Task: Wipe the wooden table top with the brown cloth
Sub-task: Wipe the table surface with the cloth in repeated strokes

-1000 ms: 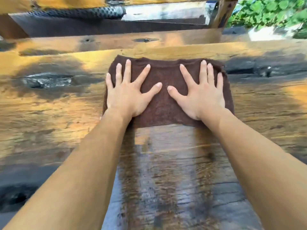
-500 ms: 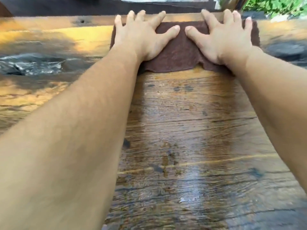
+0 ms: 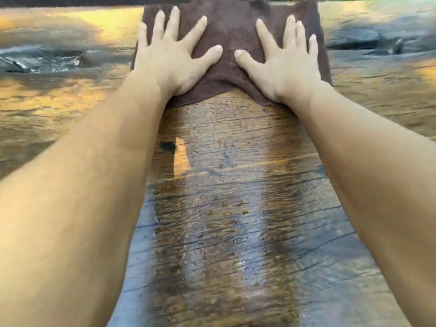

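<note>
The brown cloth (image 3: 232, 41) lies spread flat on the wooden table top (image 3: 231, 185), far out in front of me at the top of the head view. My left hand (image 3: 172, 57) presses on its left half with fingers straight and spread. On the right half my right hand (image 3: 285, 64) presses the same way. Both arms are stretched out forward. The cloth's near edge is bunched a little between my wrists. A wet, shiny streak runs down the wood from the cloth toward me.
The table top is rough, cracked planks with dark knots at the left (image 3: 42, 60) and at the right (image 3: 363, 41). Its far edge lies just beyond the cloth. Sunlit yellow patches cover the wood on both sides.
Both hands and the cloth have slid back toward me from the far edge, after pushing forward before that. My fingers are spread wider now.
</note>
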`<action>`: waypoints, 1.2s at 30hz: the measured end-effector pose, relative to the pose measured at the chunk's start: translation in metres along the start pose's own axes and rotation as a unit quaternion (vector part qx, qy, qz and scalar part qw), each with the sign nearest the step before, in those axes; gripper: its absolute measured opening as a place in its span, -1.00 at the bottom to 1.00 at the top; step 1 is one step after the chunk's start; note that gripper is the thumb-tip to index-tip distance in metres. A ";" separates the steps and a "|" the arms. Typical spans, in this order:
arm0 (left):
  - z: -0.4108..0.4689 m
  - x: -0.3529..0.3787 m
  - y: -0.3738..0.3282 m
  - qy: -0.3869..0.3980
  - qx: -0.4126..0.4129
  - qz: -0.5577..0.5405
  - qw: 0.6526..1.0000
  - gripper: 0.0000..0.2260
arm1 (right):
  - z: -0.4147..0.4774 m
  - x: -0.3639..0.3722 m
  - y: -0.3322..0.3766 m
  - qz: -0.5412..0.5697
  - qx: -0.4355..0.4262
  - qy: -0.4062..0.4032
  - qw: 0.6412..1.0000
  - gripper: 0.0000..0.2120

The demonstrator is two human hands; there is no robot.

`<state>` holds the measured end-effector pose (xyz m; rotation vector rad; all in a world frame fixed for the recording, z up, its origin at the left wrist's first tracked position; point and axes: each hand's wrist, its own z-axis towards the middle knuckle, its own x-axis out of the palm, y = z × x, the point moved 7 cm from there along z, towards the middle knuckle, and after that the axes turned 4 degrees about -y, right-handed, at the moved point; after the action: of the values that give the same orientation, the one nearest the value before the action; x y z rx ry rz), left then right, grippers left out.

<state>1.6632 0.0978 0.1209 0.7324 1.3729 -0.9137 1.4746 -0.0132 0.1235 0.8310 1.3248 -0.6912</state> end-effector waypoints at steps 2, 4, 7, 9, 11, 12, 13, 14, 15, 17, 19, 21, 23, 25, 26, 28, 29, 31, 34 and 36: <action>-0.026 -0.001 0.003 0.010 -0.003 -0.005 1.000 -0.24 | -0.026 0.000 0.004 0.004 -0.006 0.007 1.000 -0.12; -0.053 -0.001 0.005 0.028 -0.002 -0.015 1.000 -0.26 | -0.051 0.001 0.007 0.006 -0.008 0.015 1.000 -0.12; -0.103 -0.002 0.008 0.041 -0.011 -0.012 0.999 -0.26 | -0.098 0.002 0.013 -0.003 -0.019 0.015 1.000 -0.13; -0.135 -0.003 0.009 0.039 -0.016 -0.025 0.999 -0.27 | -0.128 0.004 0.018 -0.003 -0.024 0.022 0.999 -0.14; -0.173 -0.007 0.009 0.031 -0.016 -0.025 0.999 -0.27 | -0.162 0.003 0.021 -0.003 -0.033 0.026 0.999 -0.15; -0.193 -0.010 0.008 0.025 -0.018 -0.019 0.999 -0.26 | -0.180 0.002 0.023 -0.001 -0.036 0.029 0.999 -0.15; -0.216 -0.015 0.008 0.021 -0.020 -0.012 1.000 -0.26 | -0.201 -0.001 0.026 0.001 -0.042 0.028 0.999 -0.16; -0.228 -0.013 0.008 0.028 -0.022 -0.010 0.999 -0.26 | -0.213 0.001 0.027 0.000 -0.045 0.030 0.999 -0.16; -0.243 -0.013 0.008 0.036 -0.024 -0.011 0.999 -0.27 | -0.228 0.001 0.028 0.000 -0.046 0.032 0.998 -0.17; -0.278 -0.014 0.006 0.046 -0.029 -0.012 0.998 -0.27 | -0.263 0.000 0.028 0.000 -0.048 0.035 0.998 -0.18; -0.307 -0.015 0.004 0.054 -0.034 -0.018 0.998 -0.27 | -0.291 -0.001 0.030 0.005 -0.053 0.040 0.998 -0.18; -0.342 -0.017 0.003 0.062 -0.037 -0.018 0.997 -0.27 | -0.323 -0.002 0.031 0.008 -0.060 0.045 0.997 -0.18; -0.379 -0.024 0.001 0.062 -0.039 -0.019 0.997 -0.29 | -0.359 -0.007 0.031 0.010 -0.066 0.050 0.996 -0.17; -0.403 -0.026 0.000 0.063 -0.039 -0.026 0.997 -0.30 | -0.383 -0.006 0.033 0.018 -0.067 0.055 0.996 -0.16; -0.419 -0.027 0.000 0.063 -0.039 -0.024 0.997 -0.30 | -0.398 -0.007 0.034 0.018 -0.069 0.053 0.996 -0.16; -0.451 -0.033 -0.003 0.062 -0.038 -0.019 0.997 -0.31 | -0.429 -0.012 0.035 0.016 -0.073 0.045 0.996 -0.17; -0.463 -0.033 -0.003 0.063 -0.040 -0.017 0.997 -0.31 | -0.440 -0.012 0.036 0.016 -0.074 0.047 0.996 -0.18; -0.492 -0.036 -0.005 0.061 -0.043 -0.010 0.997 -0.31 | -0.467 -0.013 0.037 0.014 -0.080 0.053 0.995 -0.19; -0.529 -0.042 -0.008 0.060 -0.049 -0.006 0.997 -0.33 | -0.502 -0.015 0.037 0.018 -0.086 0.053 0.995 -0.21; -0.551 -0.045 -0.011 0.065 -0.051 -0.004 0.997 -0.34 | -0.525 -0.018 0.037 0.018 -0.089 0.051 0.995 -0.22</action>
<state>1.3863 0.5769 0.1204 0.7180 1.5263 -0.8080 1.2177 0.4463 0.1210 0.7514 1.4373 -0.4986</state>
